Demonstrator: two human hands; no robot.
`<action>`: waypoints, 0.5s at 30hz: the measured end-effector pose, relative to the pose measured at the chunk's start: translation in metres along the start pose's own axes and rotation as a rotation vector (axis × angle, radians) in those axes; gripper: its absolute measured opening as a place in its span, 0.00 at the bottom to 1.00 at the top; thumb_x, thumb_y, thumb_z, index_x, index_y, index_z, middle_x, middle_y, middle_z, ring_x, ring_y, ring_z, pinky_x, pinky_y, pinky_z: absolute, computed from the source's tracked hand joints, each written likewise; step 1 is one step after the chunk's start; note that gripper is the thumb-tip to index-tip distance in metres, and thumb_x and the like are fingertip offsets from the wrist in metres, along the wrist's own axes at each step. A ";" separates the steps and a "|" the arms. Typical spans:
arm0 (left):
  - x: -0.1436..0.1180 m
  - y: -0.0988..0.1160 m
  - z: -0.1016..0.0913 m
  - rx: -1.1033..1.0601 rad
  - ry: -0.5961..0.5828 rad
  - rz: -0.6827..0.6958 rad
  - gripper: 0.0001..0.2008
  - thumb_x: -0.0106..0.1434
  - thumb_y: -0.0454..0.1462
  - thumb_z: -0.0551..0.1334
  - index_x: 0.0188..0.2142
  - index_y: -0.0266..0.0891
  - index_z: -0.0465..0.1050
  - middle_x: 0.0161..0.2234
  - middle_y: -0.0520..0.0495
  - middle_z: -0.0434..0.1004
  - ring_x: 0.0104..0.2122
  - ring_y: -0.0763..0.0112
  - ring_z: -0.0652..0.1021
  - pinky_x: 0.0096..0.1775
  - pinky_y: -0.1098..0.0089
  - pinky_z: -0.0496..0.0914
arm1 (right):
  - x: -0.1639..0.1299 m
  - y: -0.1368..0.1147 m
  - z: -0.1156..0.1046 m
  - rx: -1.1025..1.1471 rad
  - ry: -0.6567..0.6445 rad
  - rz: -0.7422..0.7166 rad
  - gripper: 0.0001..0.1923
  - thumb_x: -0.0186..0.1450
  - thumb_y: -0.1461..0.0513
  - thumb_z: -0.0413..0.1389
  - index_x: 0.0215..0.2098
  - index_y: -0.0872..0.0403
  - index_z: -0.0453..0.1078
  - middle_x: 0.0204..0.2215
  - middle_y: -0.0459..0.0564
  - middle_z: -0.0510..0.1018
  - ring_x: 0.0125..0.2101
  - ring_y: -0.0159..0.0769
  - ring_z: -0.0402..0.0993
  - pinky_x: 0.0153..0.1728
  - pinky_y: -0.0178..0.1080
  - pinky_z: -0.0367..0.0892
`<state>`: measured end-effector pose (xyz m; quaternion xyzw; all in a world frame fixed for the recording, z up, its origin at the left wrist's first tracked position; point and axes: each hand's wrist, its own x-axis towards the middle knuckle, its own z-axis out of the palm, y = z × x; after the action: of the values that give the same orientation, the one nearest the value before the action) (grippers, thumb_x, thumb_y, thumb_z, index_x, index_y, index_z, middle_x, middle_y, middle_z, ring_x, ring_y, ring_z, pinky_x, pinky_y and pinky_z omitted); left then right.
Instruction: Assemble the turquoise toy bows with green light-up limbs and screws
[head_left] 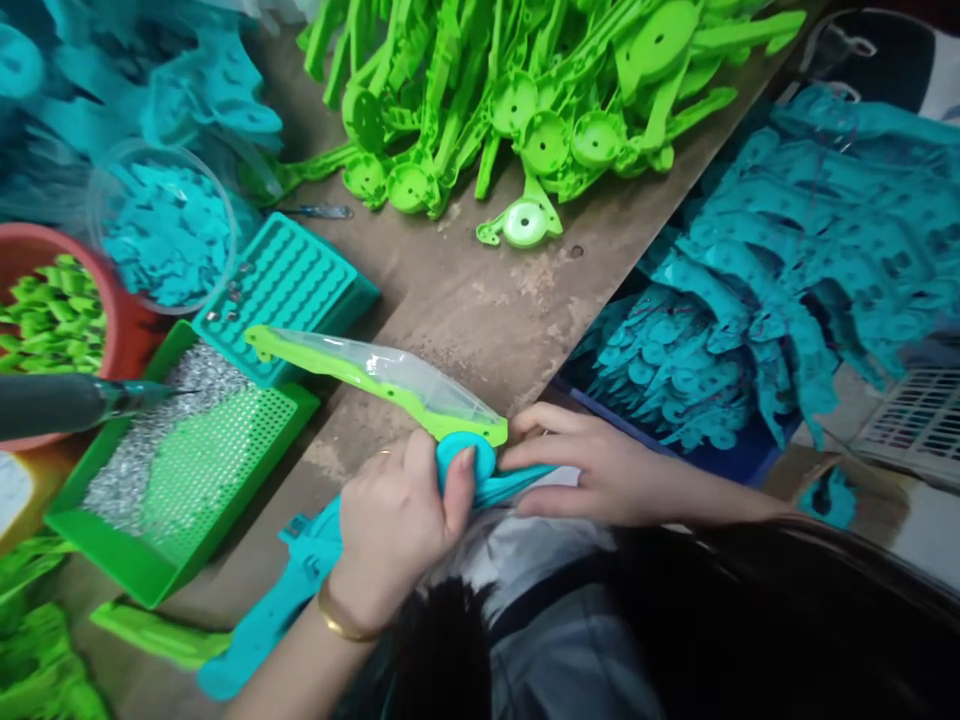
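Observation:
My left hand [401, 510], with a gold bangle at the wrist, is closed round a long turquoise plastic part [262, 610]. Its thumb presses on a round turquoise disc [466, 455]. My right hand [577, 460] has its fingers and thumb about a narrow turquoise end [517, 483] beside the disc. A lime-green frame with a clear plastic shell [390, 385] points away to the upper left. Its near end lies against the disc and my right fingertips; how they join is hidden by my hands.
Lime-green plastic parts [540, 140] are heaped at the back of the table. A green basket of small metal pieces [180, 470] and a teal ridged tray [292, 280] stand left, with a dark power screwdriver [67, 402] over the basket. Turquoise parts [795, 260] are piled at right.

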<state>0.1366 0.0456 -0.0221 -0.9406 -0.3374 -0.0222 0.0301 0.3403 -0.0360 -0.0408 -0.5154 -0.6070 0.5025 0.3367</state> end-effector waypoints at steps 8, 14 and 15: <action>0.003 0.002 0.000 -0.018 0.021 -0.041 0.22 0.70 0.46 0.45 0.33 0.33 0.69 0.17 0.47 0.68 0.18 0.66 0.70 0.21 0.68 0.55 | -0.007 0.011 0.015 0.264 0.076 0.208 0.18 0.59 0.54 0.62 0.45 0.51 0.70 0.36 0.47 0.76 0.33 0.30 0.74 0.34 0.33 0.69; 0.005 -0.001 0.002 -0.107 -0.037 -0.049 0.24 0.71 0.44 0.44 0.62 0.37 0.59 0.25 0.48 0.76 0.22 0.69 0.74 0.24 0.71 0.59 | -0.008 0.017 0.051 0.902 0.419 0.420 0.17 0.58 0.52 0.62 0.37 0.53 0.65 0.18 0.38 0.71 0.15 0.23 0.63 0.16 0.28 0.60; 0.005 -0.001 0.003 -0.126 -0.055 -0.061 0.24 0.71 0.44 0.43 0.62 0.38 0.58 0.25 0.49 0.76 0.23 0.69 0.75 0.25 0.71 0.60 | -0.006 0.018 0.054 0.938 0.456 0.411 0.17 0.58 0.51 0.62 0.36 0.53 0.66 0.18 0.38 0.71 0.15 0.22 0.62 0.15 0.27 0.58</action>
<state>0.1399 0.0504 -0.0250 -0.9302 -0.3644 -0.0183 -0.0390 0.2967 -0.0567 -0.0719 -0.5138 -0.1174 0.6498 0.5477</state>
